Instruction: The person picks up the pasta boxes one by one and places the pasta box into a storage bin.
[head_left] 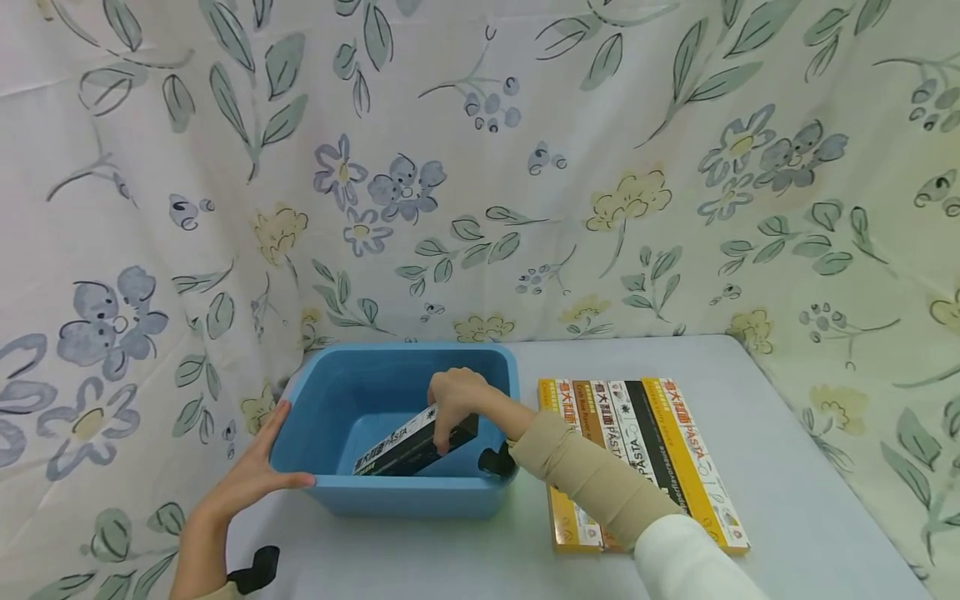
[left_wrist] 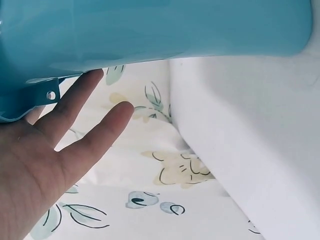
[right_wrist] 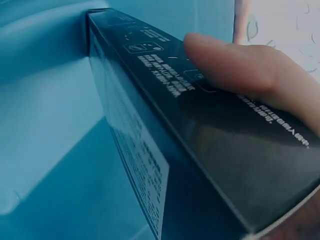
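Observation:
My right hand (head_left: 459,400) grips a black pasta box (head_left: 393,446) with a white printed side, inside the blue plastic bin (head_left: 397,482). The box slants, its near-right end raised and its far end low at the bin's left front. In the right wrist view the thumb (right_wrist: 235,65) lies along the black face of the box (right_wrist: 150,65), whose far end meets the blue wall. My left hand (head_left: 251,475) rests against the bin's left front corner, thumb along the front rim. Its fingers look straight in the left wrist view, close under the bin's edge.
To the right of the bin, several pasta boxes (head_left: 588,408) in yellow, brown, white and black lie side by side on the white table (head_left: 795,467). My right forearm passes over them. A floral curtain (head_left: 480,192) hangs behind the table and along its left side.

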